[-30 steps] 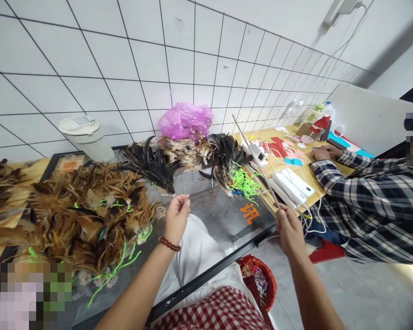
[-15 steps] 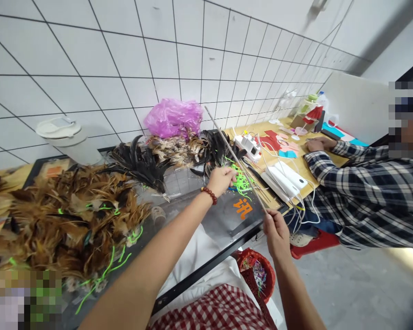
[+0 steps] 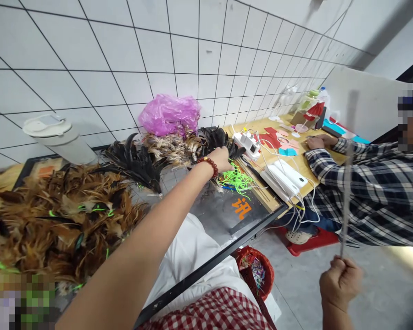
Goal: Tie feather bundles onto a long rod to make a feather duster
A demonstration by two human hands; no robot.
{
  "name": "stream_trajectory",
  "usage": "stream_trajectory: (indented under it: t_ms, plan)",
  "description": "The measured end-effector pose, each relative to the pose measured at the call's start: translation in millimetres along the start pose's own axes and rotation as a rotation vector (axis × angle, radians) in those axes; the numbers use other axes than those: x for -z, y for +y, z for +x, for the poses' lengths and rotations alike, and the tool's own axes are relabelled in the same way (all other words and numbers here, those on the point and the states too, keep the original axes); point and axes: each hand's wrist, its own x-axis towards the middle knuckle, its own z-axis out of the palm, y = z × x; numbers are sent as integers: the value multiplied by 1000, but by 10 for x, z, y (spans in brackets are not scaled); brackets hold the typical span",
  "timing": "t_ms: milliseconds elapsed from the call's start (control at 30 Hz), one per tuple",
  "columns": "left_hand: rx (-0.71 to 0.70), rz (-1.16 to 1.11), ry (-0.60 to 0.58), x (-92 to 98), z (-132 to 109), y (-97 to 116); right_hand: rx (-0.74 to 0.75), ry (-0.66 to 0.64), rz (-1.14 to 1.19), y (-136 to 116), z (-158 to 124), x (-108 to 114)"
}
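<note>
Right hand (image 3: 341,280) and stick (image 3: 347,188) farther right

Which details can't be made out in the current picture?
All in head view:
What the left hand holds, if anything: hidden behind the hand.
Rod: upper part motion-blurred, lower end covered by the right hand.
Co-worker's hands: grip too small to tell.
Checked cloth: cut by bottom edge.

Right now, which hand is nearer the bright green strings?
Left. The left hand is at the upper-left edge of the bright green strings; whether it touches them is unclear. The right hand is far off to the right, holding a thin rod upright.
</note>
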Motion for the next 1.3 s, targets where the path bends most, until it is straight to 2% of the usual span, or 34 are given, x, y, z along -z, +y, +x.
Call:
stream_trajectory:
  t_ms: [33, 67, 133, 167, 200, 267, 333, 433, 467, 500, 600, 700, 833, 900, 1000, 1100, 1167, 1300]
  plan:
    - [-60, -41, -29, -36, -95, 28, 31, -22, 61, -191, -31, -10]
    - [-126, -129, -69, -61, -197, 57, 119, -133, 166, -435, -58, -29]
    - [-168, -372, -169, -47, -406, 117, 312, -441, 355, -1009, -73, -80]
    - [-149, -488, -171, 6, -503, 147, 407, -621, 424, -1302, -50, -109]
    - [-109, -592, -124, 93, -592, 178, 508, -803, 489, -1574, -3, -144]
    - [-13, -746, 9, 371, -747, 246, 624, -1077, 610, -2008, 153, -258]
    - [102, -822, 80, 748, -895, 334, 584, -1215, 728, -2263, 361, -473]
    - [310, -829, 28, 1349, -1174, 497, 410, -1499, 780, -2394, 687, -974]
    - [347, -813, 21, 1526, -1291, 552, 374, -1539, 756, -2409, 787, -1154]
    - [357, -785, 29, 1681, -1417, 600, 350, -1535, 746, -2422, 880, -1322]
    - [392, -613, 3, 1988, -1830, 671, 298, -1323, 728, -2490, 1099, -1652]
    - [478, -481, 80, 2048, -2240, 578, 402, -1180, 595, -2606, 1165, -1664]
    - [719, -393, 84, 1817, -2681, 229, 664, -1024, 286, -2791, 932, -1455]
    - [747, -384, 35, 1625, -2827, 18, 735, -972, 122, -2893, 765, -1419]
    - [770, -447, -71, 1324, -2944, -269, 785, -876, -22, -3055, 668, -1530]
    - [816, -483, -149, 1084, -2979, -467, 750, -781, -64, -3192, 849, -1706]
    - [830, -494, -164, 990, -2993, -540, 717, -747, -39, -3235, 1045, -1754]
    - [822, -569, -179, 964, -3023, -588, 740, -715, 98, -3133, 1246, -1569]
